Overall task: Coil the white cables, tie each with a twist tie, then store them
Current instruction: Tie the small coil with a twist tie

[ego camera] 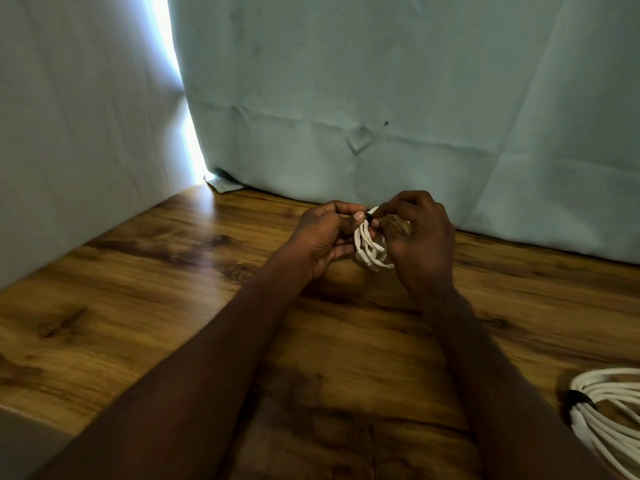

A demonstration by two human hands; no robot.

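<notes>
Hands meet above the worktop [145, 306], well out from the person's body and close to the hanging cloth [381, 81] at the back; between them hangs a small coil of white cable [371, 249], its loops drooping downward from the pinch point so the long axis runs roughly top to bottom. Left hand [323, 237] clamps the gathered top of the coil between thumb and fingers [346, 250]; right hand [424, 244] closes its fingertips on a dark twist tie [370, 219] sitting at the coil's neck, right where the two thumbs nearly touch. Both hands are equally near, so the wrapping looks like the right hand's job, I judge, with the left as the anchor; the tie's free ends are too small to make out. Open wood lies all round beneath the hands, plenty of room to set the bundle down; a second white coil [609, 420], already bound with a dark tie [577, 398], rests at the near right edge of view, well apart.
</notes>
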